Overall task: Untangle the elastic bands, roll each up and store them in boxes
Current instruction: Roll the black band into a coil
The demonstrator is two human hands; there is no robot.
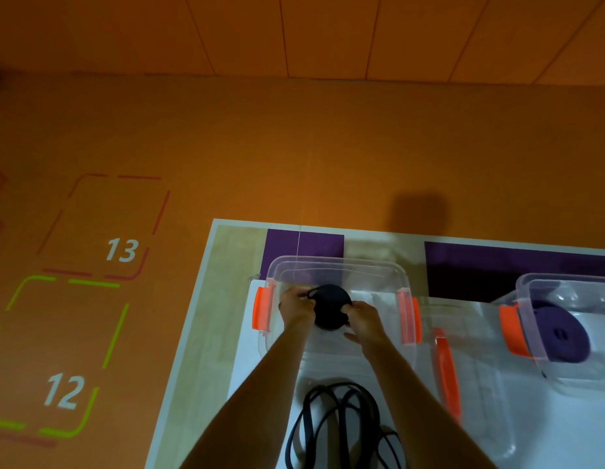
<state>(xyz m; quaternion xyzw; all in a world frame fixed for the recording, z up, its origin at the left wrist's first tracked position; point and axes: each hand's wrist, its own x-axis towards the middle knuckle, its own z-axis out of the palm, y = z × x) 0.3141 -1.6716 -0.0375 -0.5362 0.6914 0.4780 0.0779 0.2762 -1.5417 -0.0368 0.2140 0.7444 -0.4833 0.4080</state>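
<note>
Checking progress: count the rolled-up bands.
2: a black roll gripped by left hand and right hand at the left box; a purple roll inside the right box. Others may be hidden.

Showing black on the black rolled elastic band [329,308] and on the loose black tangled band [341,418]. Pairing see-through walls with orange latches [262,311] on the clear plastic box [338,262]; repeating the same on the second clear plastic box [564,277], around a purple rolled band [561,333]. Running white across the table [564,428], edged in pale wood grain and blocked with dark purple rectangles [304,245]. Glowing orange on the floor [294,147], marked by a red dashed outline [161,212] numbered 13 and a green dashed outline [116,336] numbered 12 in white.
</note>
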